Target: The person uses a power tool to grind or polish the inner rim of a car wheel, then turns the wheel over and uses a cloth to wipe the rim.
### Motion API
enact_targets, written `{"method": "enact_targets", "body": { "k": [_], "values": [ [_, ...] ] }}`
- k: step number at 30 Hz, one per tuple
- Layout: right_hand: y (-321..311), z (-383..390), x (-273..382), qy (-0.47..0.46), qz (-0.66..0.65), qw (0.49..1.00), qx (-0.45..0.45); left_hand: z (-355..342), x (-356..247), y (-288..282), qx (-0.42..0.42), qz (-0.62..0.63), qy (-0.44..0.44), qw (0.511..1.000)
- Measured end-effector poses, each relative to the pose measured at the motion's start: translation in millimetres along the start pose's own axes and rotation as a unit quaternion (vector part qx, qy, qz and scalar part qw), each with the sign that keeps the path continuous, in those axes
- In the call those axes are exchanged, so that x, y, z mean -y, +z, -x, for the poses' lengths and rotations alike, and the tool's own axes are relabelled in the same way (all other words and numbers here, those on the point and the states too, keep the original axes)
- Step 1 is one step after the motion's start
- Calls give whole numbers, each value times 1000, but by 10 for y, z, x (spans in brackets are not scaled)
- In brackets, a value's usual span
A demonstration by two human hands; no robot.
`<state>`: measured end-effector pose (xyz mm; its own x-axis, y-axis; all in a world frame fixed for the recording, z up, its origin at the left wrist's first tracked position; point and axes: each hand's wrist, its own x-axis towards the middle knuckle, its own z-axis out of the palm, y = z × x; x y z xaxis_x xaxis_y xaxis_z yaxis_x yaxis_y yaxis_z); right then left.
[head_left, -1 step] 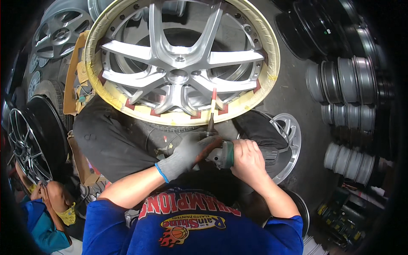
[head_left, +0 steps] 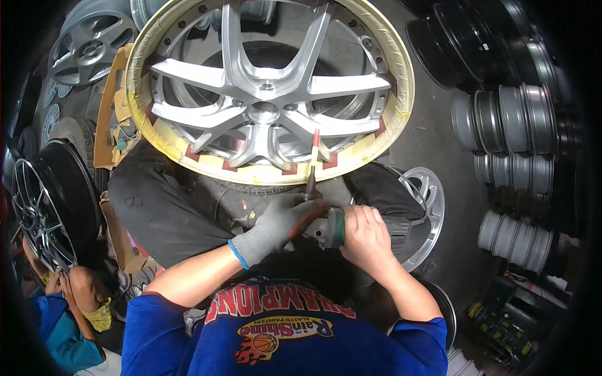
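Note:
A silver alloy wheel [head_left: 263, 94] with split spokes stands tilted before my knees, its outer lip wrapped in yellowish masking tape [head_left: 135, 94] and dark red pieces set along the inner edge. Both my hands are closed on an electric grinder [head_left: 336, 228], grey with a dark green band. My left hand [head_left: 276, 227], in a grey work glove with a blue cuff, wraps its front end. Around the rear body is my bare right hand [head_left: 367, 237]. The slim red-and-white tip [head_left: 315, 141] reaches up to a lower right spoke; whether it touches is hard to tell.
Stacked wheels [head_left: 511, 119] line the right side, with dark rims [head_left: 467, 44] above them. At left stand a black wheel [head_left: 56, 194] and an open cardboard box [head_left: 111, 125]. Another person [head_left: 69, 319] sits at lower left. A silver wheel [head_left: 433, 200] lies beside my right knee.

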<state>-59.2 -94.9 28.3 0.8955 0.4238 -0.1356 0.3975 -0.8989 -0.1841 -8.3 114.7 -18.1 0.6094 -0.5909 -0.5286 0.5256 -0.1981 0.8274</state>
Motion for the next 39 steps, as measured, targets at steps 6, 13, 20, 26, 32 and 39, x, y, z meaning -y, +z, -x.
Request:
{"method": "enact_targets", "body": {
  "k": [6, 13, 20, 26, 32, 39],
  "values": [
    [11, -89, 100, 3, -9, 1000, 17, 4, 182, -193, 4, -177, 159, 971],
    [65, -225, 206, 2, -33, 999, 19, -14, 234, -362, 21, -37, 62, 997],
    [183, -369, 297, -3, -41, 999, -4, 42, 217, -567, -11, -98, 125, 987],
    [131, -456, 275, -14, 0, 1000, -5, 108, -31, -570, -39, -22, -75, 996],
    [-348, -155, 65, -6, 3, 1000, -3, 57, -289, -172, -6, 26, -49, 998],
    [-533, 179, -395, 27, 54, 998, -33, -432, -253, 479, -27, 78, 199, 977]
  ]
}}
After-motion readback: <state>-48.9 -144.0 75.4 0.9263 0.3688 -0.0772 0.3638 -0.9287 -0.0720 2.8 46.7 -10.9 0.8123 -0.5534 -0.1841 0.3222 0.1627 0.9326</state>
